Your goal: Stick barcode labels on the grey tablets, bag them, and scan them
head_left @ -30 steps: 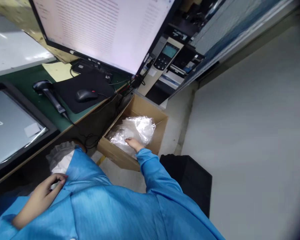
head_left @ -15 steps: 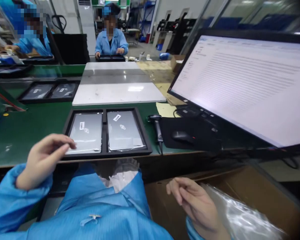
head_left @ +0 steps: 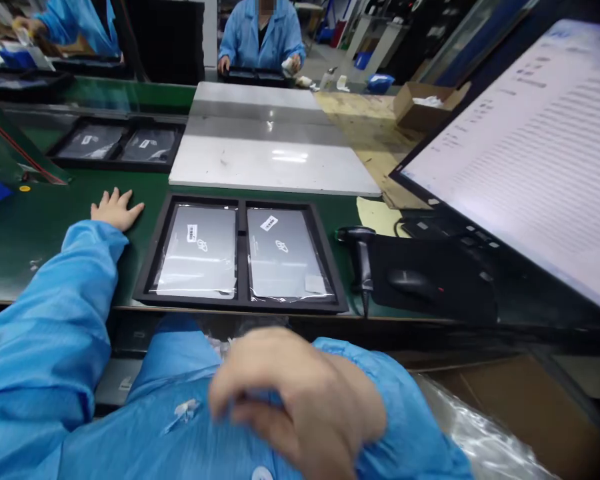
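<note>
A black tray (head_left: 239, 303) lies on the green bench in front of me, holding two silver laptops in clear film, a left one (head_left: 198, 250) and a right one (head_left: 284, 253). My left hand (head_left: 114, 209) rests flat on the green surface just left of the tray, fingers spread. My right hand (head_left: 295, 400) hovers close to the camera over my blue coat, blurred, fingers curled downward; what they hold, if anything, I cannot make out. Clear plastic film (head_left: 480, 440) trails at the lower right.
A barcode scanner (head_left: 361, 257), a black mouse (head_left: 411, 280) on a pad and a large lit monitor (head_left: 530, 153) stand to the right. A second tray (head_left: 120, 143) and a white board (head_left: 275, 140) lie farther back. Two people in blue coats work beyond. A cardboard box (head_left: 530, 407) sits below right.
The view swung from the floor box up to the bench. My left hand moved from the tray's corner out to the green surface. My right hand rose in front of my coat.
</note>
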A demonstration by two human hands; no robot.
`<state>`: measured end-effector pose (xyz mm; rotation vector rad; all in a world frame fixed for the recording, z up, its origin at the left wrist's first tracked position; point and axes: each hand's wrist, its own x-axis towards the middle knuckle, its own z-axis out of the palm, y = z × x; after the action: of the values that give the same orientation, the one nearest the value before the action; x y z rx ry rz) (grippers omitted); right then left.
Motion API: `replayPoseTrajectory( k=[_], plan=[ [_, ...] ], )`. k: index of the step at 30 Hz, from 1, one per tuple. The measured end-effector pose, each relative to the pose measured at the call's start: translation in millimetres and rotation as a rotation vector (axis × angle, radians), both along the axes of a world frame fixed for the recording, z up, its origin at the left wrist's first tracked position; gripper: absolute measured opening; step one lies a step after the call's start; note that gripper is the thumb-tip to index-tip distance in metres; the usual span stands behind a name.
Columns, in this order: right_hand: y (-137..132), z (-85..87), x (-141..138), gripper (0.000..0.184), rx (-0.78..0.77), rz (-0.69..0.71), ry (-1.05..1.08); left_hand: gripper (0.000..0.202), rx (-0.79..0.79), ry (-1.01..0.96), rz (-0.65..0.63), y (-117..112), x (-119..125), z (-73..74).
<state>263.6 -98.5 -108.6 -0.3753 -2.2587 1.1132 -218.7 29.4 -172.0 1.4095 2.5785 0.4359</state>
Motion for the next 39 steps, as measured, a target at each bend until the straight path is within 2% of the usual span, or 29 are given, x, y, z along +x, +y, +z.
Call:
replayPoseTrajectory(
  k=[2, 4, 6, 7, 9, 12, 16, 18, 20, 22, 25, 28, 30, 32, 34, 36, 39],
  plan=[
    [24.8, -20.4, -16.9, 0.030, 0.086, -0.090, -0.056, 0.085, 0.044, -0.021, 0.019, 23.5, -16.9, -6.8],
    [45.0, -49.6, -29.1, 0.033, 0.225, -0.323, -0.129, 0.082, 0.093, -0.038, 0.006, 46.9, -33.3, -15.3],
    [56.0, -80.2, -34.0, 0.031, 0.440, -0.566, -0.179, 0.081, 0.168, -0.031, -0.007, 68.8, -46.8, -23.3],
    [58.1, -93.4, -34.4, 0.029, 0.549, -0.630, -0.181, 0.082, 0.220, -0.015, -0.019, 78.9, -52.0, -26.2],
    [57.4, -112.0, -33.9, 0.021, 0.715, -0.652, -0.158, 0.091, 0.328, 0.033, -0.032, 97.1, -59.9, -27.9],
    [53.9, -119.7, -34.9, 0.035, 0.849, -0.643, -0.201, 0.093, 0.384, 0.083, -0.091, 116.5, -68.8, -20.3],
    [55.7, -114.0, -38.7, 0.050, 0.888, -0.625, -0.271, 0.063, 0.235, 0.028, -0.297, 126.3, -77.5, -3.8],
    [57.3, -112.4, -40.1, 0.053, 0.883, -0.623, -0.279, 0.053, 0.220, 0.008, -0.303, 128.3, -76.4, 2.3],
    [58.0, -112.5, -41.9, 0.057, 0.866, -0.620, -0.264, 0.046, 0.254, 0.022, -0.232, 131.5, -69.7, 8.7],
    [58.1, -113.3, -45.1, 0.059, 0.849, -0.631, -0.231, 0.044, 0.317, 0.057, -0.133, 135.1, -58.5, 18.2],
    [59.2, -113.8, -52.3, 0.056, 0.845, -0.649, -0.235, 0.044, 0.416, 0.077, -0.039, 134.7, -38.2, 40.8],
    [62.0, -113.8, -59.6, 0.051, 0.850, -0.638, -0.276, 0.043, 0.501, 0.091, -0.033, 122.0, -16.8, 69.4],
    [63.9, -114.3, -64.0, 0.051, 0.851, -0.633, -0.278, 0.043, 0.557, 0.125, -0.099, 107.4, 0.4, 87.4],
    [65.5, -114.9, -68.5, 0.050, 0.851, -0.625, -0.274, 0.043, 0.617, 0.169, -0.246, 88.5, 24.6, 100.8],
    [67.6, -115.4, -73.2, 0.049, 0.853, -0.623, -0.272, 0.040, 0.673, 0.211, -0.459, 64.4, 59.4, 105.5],
    [70.7, -116.1, -77.2, 0.050, 0.855, -0.630, -0.261, 0.036, 0.692, 0.222, -0.699, 34.4, 103.9, 98.9],
    [74.8, -119.8, -79.0, 0.046, 0.863, -0.638, -0.159, 0.030, 0.592, 0.188, -1.041, -16.0, 172.4, 74.6]
  ],
)
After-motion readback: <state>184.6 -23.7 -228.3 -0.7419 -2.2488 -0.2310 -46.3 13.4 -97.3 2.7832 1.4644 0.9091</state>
